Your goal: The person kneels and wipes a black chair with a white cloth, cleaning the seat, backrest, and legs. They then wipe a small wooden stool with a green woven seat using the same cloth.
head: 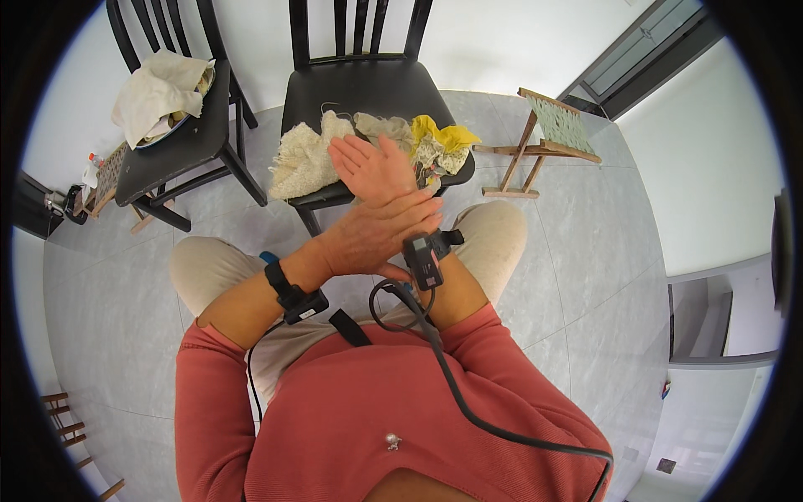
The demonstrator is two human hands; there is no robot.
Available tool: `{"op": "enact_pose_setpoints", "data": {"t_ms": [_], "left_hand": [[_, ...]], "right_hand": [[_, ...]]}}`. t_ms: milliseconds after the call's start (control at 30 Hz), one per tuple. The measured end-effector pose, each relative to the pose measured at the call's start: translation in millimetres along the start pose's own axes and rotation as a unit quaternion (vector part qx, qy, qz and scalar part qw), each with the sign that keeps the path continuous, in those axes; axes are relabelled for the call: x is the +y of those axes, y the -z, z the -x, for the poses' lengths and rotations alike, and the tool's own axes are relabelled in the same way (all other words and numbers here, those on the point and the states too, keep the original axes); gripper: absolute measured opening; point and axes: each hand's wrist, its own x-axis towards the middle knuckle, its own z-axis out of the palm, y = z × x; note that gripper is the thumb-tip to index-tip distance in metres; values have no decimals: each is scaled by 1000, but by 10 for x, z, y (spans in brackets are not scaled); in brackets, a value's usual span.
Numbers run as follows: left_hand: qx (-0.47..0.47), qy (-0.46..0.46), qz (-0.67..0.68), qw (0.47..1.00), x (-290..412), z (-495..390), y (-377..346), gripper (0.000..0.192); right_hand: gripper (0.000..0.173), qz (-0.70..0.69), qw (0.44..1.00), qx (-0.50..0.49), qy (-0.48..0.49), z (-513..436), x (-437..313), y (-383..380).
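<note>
My left hand (357,235) lies across my right wrist, palm down. Its fingers are nearly straight, and its thumb is spread toward my body. Whether it grips the wrist or only rests there is unclear. Palm up, my right hand (373,168) holds nothing, its thumb and fingers apart. Just beyond it, on the seat of a black chair (370,88), are a cream fluffy cloth (307,160), a beige cloth (388,127) and a yellow cloth (444,135). Black devices with cables are strapped to both forearms, one on the left (301,304), another on the right (423,260).
A second black chair (169,157) at the left holds a bowl (166,133) covered by a white cloth (157,91). At the right is a wooden folding stool (530,150) with a woven seat. Another woven-seat stool (111,179) stands at the far left on the grey tiled floor (602,232).
</note>
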Motion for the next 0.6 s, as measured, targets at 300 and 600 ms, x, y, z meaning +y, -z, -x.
{"op": "enact_pose_setpoints", "data": {"t_ms": [300, 600], "left_hand": [[33, 11, 0, 999, 23, 4, -104, 77], [5, 69, 39, 997, 5, 88, -153, 80]], "right_hand": [[71, 9, 1000, 14, 6, 39, 3, 3], [70, 34, 999, 16, 39, 33, -35, 21]]}}
